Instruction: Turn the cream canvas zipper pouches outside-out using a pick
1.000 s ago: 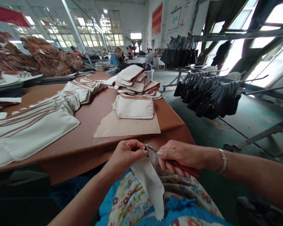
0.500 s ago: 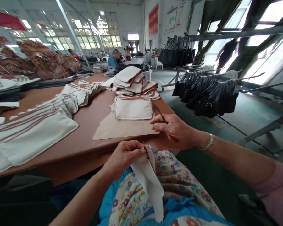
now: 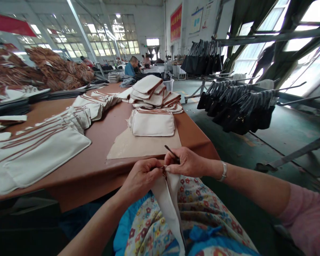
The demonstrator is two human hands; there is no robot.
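A white fabric piece (image 3: 166,206) with a brown inner edge hangs over the flowered apron on the lap. Its upper end is pinched by my left hand (image 3: 145,175). Close beside, my right hand (image 3: 186,161) holds a thin dark tool (image 3: 171,152) against the palm, while its thumb and finger meet the same end of the fabric. Beyond the hands, a neat stack of white pieces with brown edges (image 3: 152,123) rests on a beige sheet (image 3: 130,147) on the brown table.
Overlapping white pieces (image 3: 48,153) spread across the brown table (image 3: 104,138) at left. Behind the stack lies a larger pile (image 3: 148,89). Brown bundles (image 3: 58,69) fill the far left. Black bags (image 3: 237,113) hang on a metal rack at right. A person in blue (image 3: 130,67) sits farther back.
My right hand has moved left and down from the table edge to the fabric's upper end, with the tool still in it. The fabric's top is spread wider. The view has shifted slightly.
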